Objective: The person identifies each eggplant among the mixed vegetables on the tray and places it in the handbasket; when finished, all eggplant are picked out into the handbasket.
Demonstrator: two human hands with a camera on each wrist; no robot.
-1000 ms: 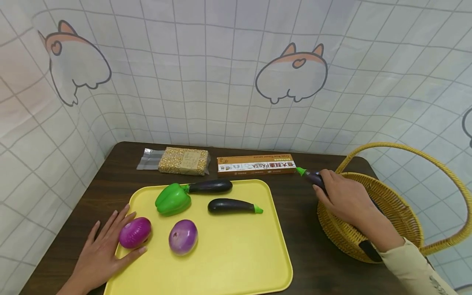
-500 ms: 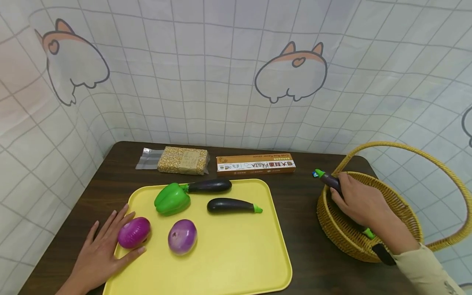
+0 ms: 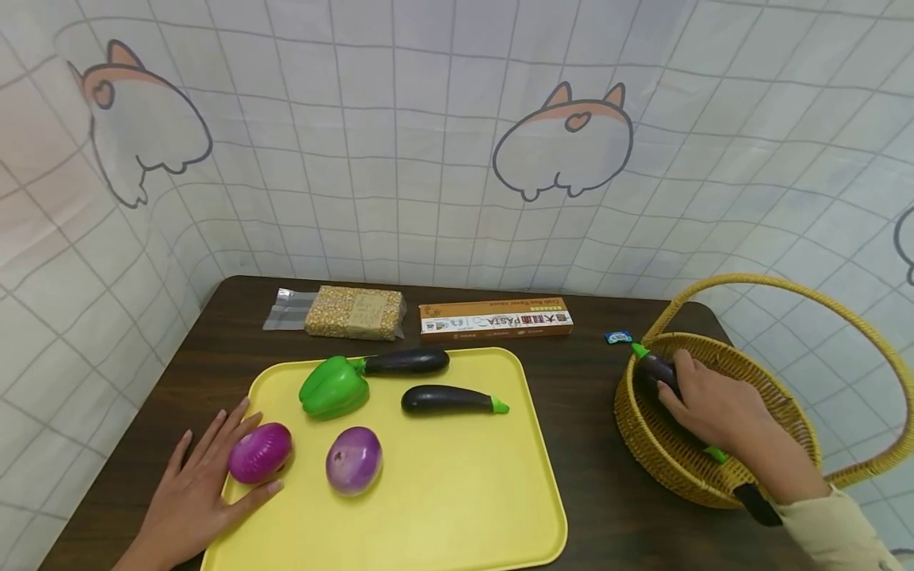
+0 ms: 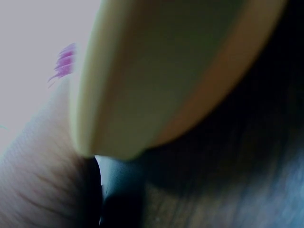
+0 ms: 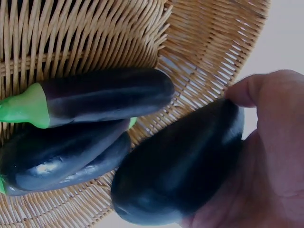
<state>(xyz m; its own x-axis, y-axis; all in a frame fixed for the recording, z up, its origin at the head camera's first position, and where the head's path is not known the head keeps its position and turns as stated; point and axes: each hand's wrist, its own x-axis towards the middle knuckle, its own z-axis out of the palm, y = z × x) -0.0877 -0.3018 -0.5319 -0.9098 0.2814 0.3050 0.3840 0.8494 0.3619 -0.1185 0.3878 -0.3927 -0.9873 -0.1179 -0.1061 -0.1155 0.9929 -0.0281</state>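
Note:
My right hand (image 3: 714,400) grips a dark eggplant (image 3: 657,373) with a green stem, over the left side of the wicker basket (image 5: 209,42). In the right wrist view, several other eggplants (image 5: 109,97) lie in the basket, below the held one. My left hand (image 3: 196,484) rests spread at the left edge of the yellow tray (image 3: 457,507). A purple-red onion (image 3: 261,453) lies between its thumb and straight fingers. The left wrist view is mostly filled by the tray's blurred edge (image 4: 90,118).
On the tray lie a green bell pepper (image 3: 333,387), a round purple vegetable (image 3: 355,461) and two eggplants (image 3: 450,399). Behind it are a bag of yellow grains (image 3: 355,312) and a pasta box (image 3: 496,319). A small blue packet (image 3: 618,337) lies near the basket, whose handle (image 3: 850,317) arches high.
My right hand has moved right and down with the eggplant, from beside the basket's rim to over its opening, uncovering the blue packet. My left hand stays in place.

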